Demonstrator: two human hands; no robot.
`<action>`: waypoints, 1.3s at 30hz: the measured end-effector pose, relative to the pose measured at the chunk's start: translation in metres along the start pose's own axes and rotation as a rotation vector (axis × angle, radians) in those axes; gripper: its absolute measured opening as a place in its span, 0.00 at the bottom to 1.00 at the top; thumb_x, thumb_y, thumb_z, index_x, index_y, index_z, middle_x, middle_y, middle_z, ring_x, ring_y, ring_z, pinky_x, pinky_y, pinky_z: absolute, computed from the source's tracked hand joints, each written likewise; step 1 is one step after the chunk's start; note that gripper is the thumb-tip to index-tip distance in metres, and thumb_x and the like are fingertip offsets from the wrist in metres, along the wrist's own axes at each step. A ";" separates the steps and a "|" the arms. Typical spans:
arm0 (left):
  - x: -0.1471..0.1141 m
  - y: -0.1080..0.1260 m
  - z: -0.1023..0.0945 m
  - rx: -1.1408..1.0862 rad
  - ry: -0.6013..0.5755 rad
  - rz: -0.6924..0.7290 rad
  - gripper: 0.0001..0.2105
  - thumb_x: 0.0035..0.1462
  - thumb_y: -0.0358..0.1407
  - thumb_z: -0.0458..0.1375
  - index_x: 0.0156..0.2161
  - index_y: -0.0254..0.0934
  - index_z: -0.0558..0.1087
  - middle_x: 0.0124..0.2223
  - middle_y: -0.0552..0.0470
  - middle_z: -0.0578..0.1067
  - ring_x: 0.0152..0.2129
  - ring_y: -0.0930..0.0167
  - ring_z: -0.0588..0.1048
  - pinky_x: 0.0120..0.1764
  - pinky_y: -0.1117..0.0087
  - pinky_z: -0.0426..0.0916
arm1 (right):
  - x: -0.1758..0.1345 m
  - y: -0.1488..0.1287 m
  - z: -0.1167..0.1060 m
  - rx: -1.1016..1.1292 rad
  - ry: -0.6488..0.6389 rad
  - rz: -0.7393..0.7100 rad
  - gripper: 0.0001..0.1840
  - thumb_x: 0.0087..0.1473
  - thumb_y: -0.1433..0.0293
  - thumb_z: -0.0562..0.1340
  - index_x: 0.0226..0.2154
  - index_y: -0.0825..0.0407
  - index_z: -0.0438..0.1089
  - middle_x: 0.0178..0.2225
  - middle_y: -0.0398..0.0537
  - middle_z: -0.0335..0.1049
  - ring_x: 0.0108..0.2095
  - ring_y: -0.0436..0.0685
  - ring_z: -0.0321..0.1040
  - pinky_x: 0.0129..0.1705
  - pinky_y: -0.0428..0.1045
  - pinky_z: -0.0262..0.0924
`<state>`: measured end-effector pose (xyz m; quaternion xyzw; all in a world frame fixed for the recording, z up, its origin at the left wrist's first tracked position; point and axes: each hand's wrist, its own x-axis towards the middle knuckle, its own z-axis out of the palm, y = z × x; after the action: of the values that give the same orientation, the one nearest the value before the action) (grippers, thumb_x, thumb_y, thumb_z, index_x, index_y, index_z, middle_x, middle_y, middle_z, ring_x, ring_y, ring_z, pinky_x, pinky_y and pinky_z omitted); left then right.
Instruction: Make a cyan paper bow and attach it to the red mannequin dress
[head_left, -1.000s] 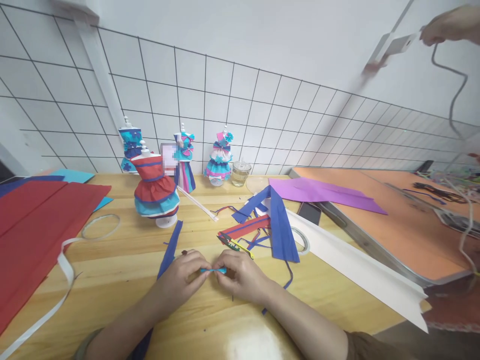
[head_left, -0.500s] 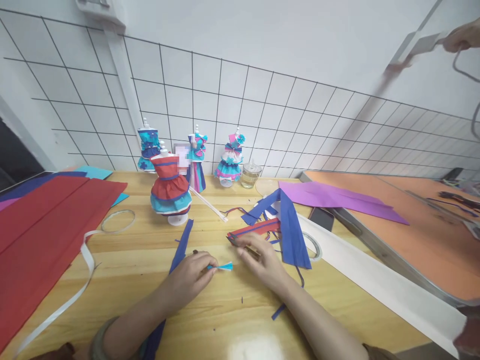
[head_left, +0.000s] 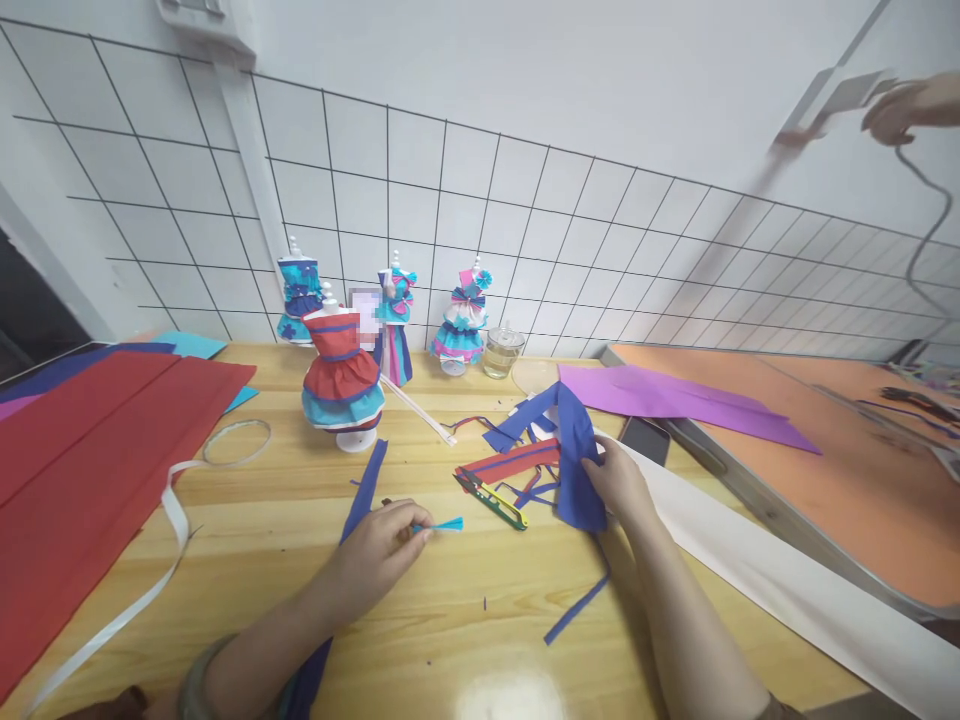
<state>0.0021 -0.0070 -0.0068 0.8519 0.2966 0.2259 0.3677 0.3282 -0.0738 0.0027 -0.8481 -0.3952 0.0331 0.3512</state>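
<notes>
Between the fingertips of my left hand (head_left: 390, 535) is a small pleated light-blue paper piece (head_left: 448, 525), its fanned end pointing right. My right hand (head_left: 621, 478) is curled at the right edge of a folded dark-blue crepe paper strip (head_left: 576, 480). The thumb touches the strip; what the other fingers grip is hidden. Thread snips (head_left: 495, 500) with yellow and green handles lie on the table between the hands. Just behind them rests a red paper band (head_left: 514, 460) with a blue stripe. Another dark-blue strip (head_left: 365, 490) runs beneath my left forearm.
A mini dress form in a red dress (head_left: 341, 370) stands behind, with several other dressed forms and a glass jar (head_left: 502, 352). Red paper sheets (head_left: 112, 440) and white ribbon (head_left: 176, 515) lie left; purple paper (head_left: 675, 395) lies right. Another person's hand (head_left: 900, 110) holds a cable.
My right hand has left the snips on the table and moved right to the dark-blue strip, whose edge shifted. The tape roll there is now hidden. My left hand has barely moved.
</notes>
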 end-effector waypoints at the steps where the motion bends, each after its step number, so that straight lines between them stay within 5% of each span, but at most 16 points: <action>1: 0.000 0.000 0.000 -0.017 0.013 -0.003 0.07 0.54 0.34 0.48 0.32 0.37 0.68 0.32 0.52 0.71 0.30 0.71 0.68 0.35 0.71 0.62 | -0.001 -0.006 0.003 0.027 -0.012 -0.029 0.24 0.46 0.68 0.58 0.47 0.56 0.63 0.31 0.51 0.69 0.33 0.60 0.67 0.35 0.52 0.58; 5: 0.001 -0.002 0.000 -0.128 0.061 -0.036 0.08 0.54 0.37 0.49 0.30 0.36 0.68 0.30 0.54 0.70 0.28 0.73 0.68 0.32 0.73 0.62 | -0.021 -0.038 0.021 0.185 -0.084 -0.201 0.27 0.51 0.65 0.55 0.53 0.57 0.56 0.32 0.50 0.70 0.30 0.57 0.66 0.31 0.51 0.60; 9: 0.003 -0.005 0.002 -0.317 0.079 -0.103 0.09 0.54 0.39 0.50 0.31 0.35 0.67 0.27 0.55 0.68 0.26 0.74 0.66 0.30 0.74 0.62 | -0.054 -0.063 0.038 0.333 -0.220 -0.386 0.21 0.52 0.66 0.55 0.49 0.50 0.61 0.44 0.51 0.66 0.41 0.57 0.65 0.40 0.52 0.60; 14: 0.005 -0.006 0.003 -0.427 0.073 -0.126 0.09 0.54 0.40 0.51 0.31 0.35 0.66 0.28 0.55 0.67 0.27 0.74 0.66 0.32 0.74 0.62 | -0.074 -0.071 0.052 0.459 -0.397 -0.498 0.14 0.52 0.69 0.57 0.43 0.51 0.63 0.41 0.49 0.68 0.41 0.56 0.65 0.42 0.51 0.60; 22: 0.004 -0.004 0.004 -0.469 0.055 -0.141 0.09 0.53 0.40 0.51 0.31 0.34 0.66 0.29 0.54 0.68 0.29 0.74 0.68 0.34 0.73 0.63 | -0.077 -0.077 0.043 0.580 -0.468 -0.451 0.05 0.56 0.66 0.52 0.33 0.50 0.58 0.33 0.46 0.67 0.36 0.52 0.66 0.37 0.47 0.61; 29: 0.004 -0.006 0.005 -0.379 0.073 -0.090 0.09 0.54 0.39 0.50 0.32 0.35 0.67 0.30 0.52 0.69 0.29 0.73 0.68 0.34 0.72 0.64 | -0.065 -0.069 0.034 0.530 -0.360 -0.333 0.11 0.57 0.62 0.50 0.32 0.52 0.62 0.28 0.45 0.67 0.30 0.53 0.65 0.32 0.47 0.59; 39: 0.000 -0.003 0.006 -0.314 0.076 -0.061 0.09 0.56 0.38 0.48 0.36 0.35 0.67 0.37 0.48 0.71 0.22 0.76 0.69 0.27 0.75 0.66 | -0.073 -0.075 0.035 0.413 -0.443 -0.327 0.26 0.55 0.58 0.50 0.15 0.54 0.67 0.13 0.42 0.63 0.16 0.49 0.57 0.21 0.44 0.51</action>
<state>0.0045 -0.0086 -0.0136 0.7653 0.2970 0.2904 0.4917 0.2182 -0.0714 0.0064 -0.6566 -0.5778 0.2391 0.4216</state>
